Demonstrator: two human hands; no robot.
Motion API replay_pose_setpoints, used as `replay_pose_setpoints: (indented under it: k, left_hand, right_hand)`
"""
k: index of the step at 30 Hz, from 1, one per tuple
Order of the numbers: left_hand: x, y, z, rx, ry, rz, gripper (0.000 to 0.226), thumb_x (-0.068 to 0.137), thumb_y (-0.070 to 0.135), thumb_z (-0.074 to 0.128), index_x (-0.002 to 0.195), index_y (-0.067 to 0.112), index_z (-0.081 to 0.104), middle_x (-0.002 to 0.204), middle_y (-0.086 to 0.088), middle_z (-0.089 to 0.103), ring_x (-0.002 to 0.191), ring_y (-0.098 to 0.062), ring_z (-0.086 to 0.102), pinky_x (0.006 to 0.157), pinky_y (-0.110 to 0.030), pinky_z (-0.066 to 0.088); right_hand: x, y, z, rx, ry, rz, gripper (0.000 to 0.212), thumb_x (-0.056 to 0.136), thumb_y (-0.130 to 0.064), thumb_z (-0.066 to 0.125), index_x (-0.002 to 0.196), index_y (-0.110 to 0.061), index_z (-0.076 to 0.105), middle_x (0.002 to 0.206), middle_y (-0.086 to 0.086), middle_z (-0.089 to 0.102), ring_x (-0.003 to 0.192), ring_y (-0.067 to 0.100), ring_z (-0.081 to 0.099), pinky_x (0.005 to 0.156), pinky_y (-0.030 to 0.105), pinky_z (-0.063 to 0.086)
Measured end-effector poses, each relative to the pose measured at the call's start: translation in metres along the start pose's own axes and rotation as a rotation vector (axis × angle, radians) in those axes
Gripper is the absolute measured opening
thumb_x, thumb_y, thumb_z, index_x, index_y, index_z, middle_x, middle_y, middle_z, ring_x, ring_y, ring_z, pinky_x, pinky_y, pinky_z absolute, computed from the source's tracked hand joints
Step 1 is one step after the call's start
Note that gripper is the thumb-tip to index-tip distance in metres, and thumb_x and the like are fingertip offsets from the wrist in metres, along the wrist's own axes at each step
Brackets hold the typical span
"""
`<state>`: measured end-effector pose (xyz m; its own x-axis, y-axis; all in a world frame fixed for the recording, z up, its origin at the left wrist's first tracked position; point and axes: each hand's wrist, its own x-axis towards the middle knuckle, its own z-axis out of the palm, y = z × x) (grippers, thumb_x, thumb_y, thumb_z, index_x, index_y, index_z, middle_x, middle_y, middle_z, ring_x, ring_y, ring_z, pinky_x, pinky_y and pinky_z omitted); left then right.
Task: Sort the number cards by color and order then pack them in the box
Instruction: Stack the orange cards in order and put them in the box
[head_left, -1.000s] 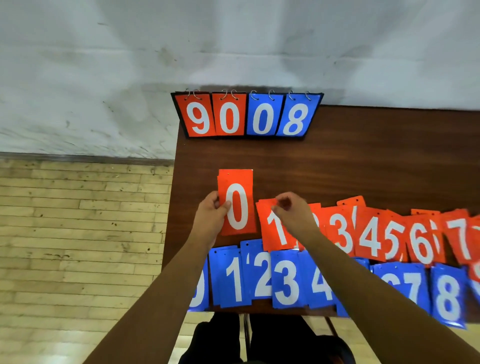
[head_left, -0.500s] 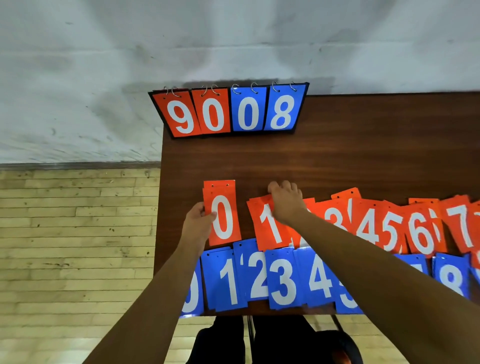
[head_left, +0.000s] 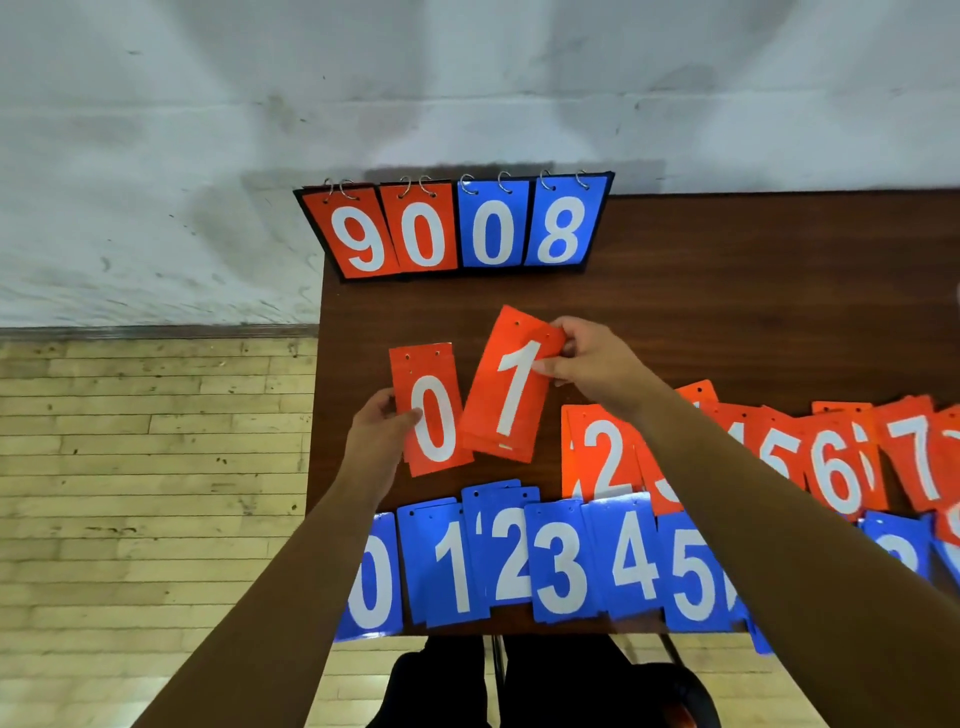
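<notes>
Number cards (head_left: 558, 569) lie sorted by colour on the table (head_left: 727, 291). The blue row (head_left: 634, 564) runs along the near edge, 0 upward in order. The red row (head_left: 831, 467) lies behind it, 2 to 7 visible; the higher numbers run out of view to the right.

Collection of the red cards appears to have just begun. The left hand (head_left: 376, 431) grips the left edge of the red 0 stack (head_left: 434, 410), thumb on its face. The right hand (head_left: 597, 364) pinches the upper right corner of the red 1 stack (head_left: 511, 395) between curled fingers (head_left: 563, 332) and thumb; this stack is tilted, just beside the 0.

Remaining, by judgement: gather both colours in order and pack them. No box is in view. A ring-bound scoreboard (head_left: 457, 228) stands at the table's far edge.
</notes>
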<state>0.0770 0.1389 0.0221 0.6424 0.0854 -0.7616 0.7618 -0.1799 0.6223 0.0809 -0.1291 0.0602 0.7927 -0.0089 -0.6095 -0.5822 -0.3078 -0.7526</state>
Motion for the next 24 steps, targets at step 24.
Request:
replay_pose_setpoints:
  k: [24]
  left_hand:
    - [-0.026,0.004,0.054,0.154,-0.22,0.172,0.025,0.093,0.022,0.067,0.115,0.03,0.057,0.119,0.003,0.067,0.106,-0.018,0.066,0.094,-0.046,0.055]
  right_hand:
    - [-0.077,0.107,0.012,-0.541,0.366,-0.024,0.036,0.097,-0.03,0.055,0.131,-0.019,0.056,0.138,-0.001,0.051,0.125,0.017,0.05,0.098,0.027,0.044]
